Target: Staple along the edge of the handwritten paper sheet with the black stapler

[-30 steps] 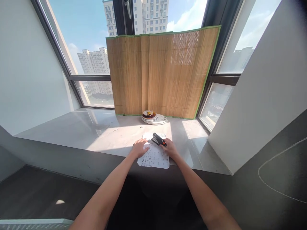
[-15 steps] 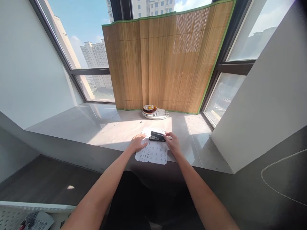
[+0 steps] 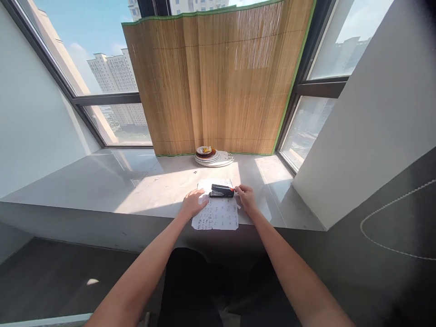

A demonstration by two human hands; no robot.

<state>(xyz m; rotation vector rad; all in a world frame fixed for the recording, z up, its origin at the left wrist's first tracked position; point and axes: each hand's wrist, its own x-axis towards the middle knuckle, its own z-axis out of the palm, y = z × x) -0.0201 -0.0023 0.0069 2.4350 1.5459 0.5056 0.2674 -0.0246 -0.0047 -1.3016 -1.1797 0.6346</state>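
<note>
A black stapler (image 3: 221, 191) lies across the upper part of a handwritten sheet of paper (image 3: 218, 213) on the windowsill. My left hand (image 3: 193, 203) rests with fingers spread on the paper's left edge, just left of the stapler. At the stapler's right end, the fingers of my right hand (image 3: 245, 197) are closed in a pinch; a small red spot shows beside them. The lower edge of the paper hangs slightly over the sill's front edge.
Behind the paper stands a stack of plates (image 3: 207, 155) against a bamboo blind (image 3: 218, 86). The pale windowsill (image 3: 88, 181) ends in a front edge near my forearms. A white cord (image 3: 374, 211) hangs at the right, beside a slanting wall.
The camera view has shifted a little to the right. The stapler lies more level, and a red spot now shows at its right end by my right fingers. My left hand stays on the paper.
</note>
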